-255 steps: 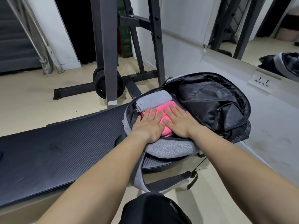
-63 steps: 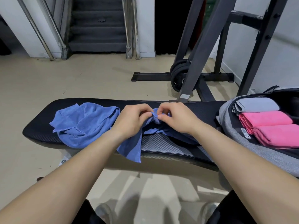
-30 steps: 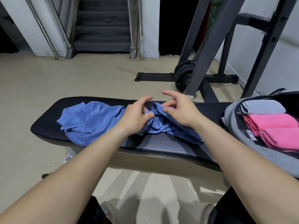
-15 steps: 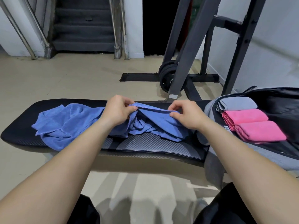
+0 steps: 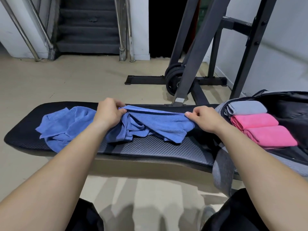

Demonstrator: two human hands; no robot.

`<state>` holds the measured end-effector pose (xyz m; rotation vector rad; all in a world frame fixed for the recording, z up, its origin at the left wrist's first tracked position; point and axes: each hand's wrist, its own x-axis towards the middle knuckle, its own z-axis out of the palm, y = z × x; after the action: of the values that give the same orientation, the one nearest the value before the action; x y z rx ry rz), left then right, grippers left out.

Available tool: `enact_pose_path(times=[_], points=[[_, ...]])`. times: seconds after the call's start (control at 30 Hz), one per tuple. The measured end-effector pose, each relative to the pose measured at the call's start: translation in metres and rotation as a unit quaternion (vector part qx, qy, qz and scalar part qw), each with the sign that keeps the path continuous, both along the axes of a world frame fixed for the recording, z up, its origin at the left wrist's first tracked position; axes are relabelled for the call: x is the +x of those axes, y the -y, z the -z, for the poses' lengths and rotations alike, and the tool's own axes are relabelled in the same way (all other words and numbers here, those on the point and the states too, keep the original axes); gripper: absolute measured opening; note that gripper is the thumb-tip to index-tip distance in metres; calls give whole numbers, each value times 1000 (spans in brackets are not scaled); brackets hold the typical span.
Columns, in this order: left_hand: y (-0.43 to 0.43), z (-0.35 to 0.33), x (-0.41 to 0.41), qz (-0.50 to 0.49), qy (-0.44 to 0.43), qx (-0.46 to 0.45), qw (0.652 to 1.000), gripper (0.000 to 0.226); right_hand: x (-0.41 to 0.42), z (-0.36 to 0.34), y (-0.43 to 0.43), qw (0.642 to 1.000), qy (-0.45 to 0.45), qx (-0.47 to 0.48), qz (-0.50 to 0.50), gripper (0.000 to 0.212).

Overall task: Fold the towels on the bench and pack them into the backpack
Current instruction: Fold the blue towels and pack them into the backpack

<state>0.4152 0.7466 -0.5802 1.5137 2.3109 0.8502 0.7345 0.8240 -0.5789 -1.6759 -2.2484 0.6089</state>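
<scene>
Mid-frame, the left hand (image 5: 109,114) and right hand (image 5: 205,120) each pinch the blue towel's (image 5: 160,124) top edge, stretching it taut over the bench (image 5: 150,147), seemingly for folding.

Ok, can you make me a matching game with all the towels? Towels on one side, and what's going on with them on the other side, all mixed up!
Towels:
1. grey towel
2. pink towels
3. left blue towel
4. right blue towel

What's going on:
A. pinched by the left hand and right hand, stretched over the bench
B. folded, at the far end of the backpack
C. crumpled on the bench, no hand holding it
D. folded, side by side in the backpack

Pairs: 1-B, 2-D, 3-C, 4-A
</scene>
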Motion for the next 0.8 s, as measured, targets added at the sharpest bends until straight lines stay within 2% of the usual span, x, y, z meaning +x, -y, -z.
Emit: enact_pose_path(times=[0.13, 0.27, 0.4, 0.5, 0.57, 0.63, 0.8], points=[[10, -5, 13, 36, -4, -8, 999, 22, -17, -11, 5, 999, -37, 14, 14, 43], [27, -16, 51, 107, 76, 41, 991, 14, -38, -16, 17, 993, -108, -31, -24, 35], [35, -19, 76, 149, 168, 14, 974, 22, -58, -13, 27, 963, -229, -131, -46, 22], [36, -18, 82, 146, 212, -10, 966, 23, -67, -10, 30, 956, -227, -164, -86, 12], [36, -17, 82, 144, 247, -23, 958, 30, -69, -10, 31, 953, -214, -178, -118, 15], [36, -16, 80, 161, 240, -28, 957, 34, -68, -10, 32, 950, -210, -182, -139, 25], [38, -16, 75, 193, 236, -15, 952, 15, -64, -12, 35, 942, -273, -168, -101, 25]])
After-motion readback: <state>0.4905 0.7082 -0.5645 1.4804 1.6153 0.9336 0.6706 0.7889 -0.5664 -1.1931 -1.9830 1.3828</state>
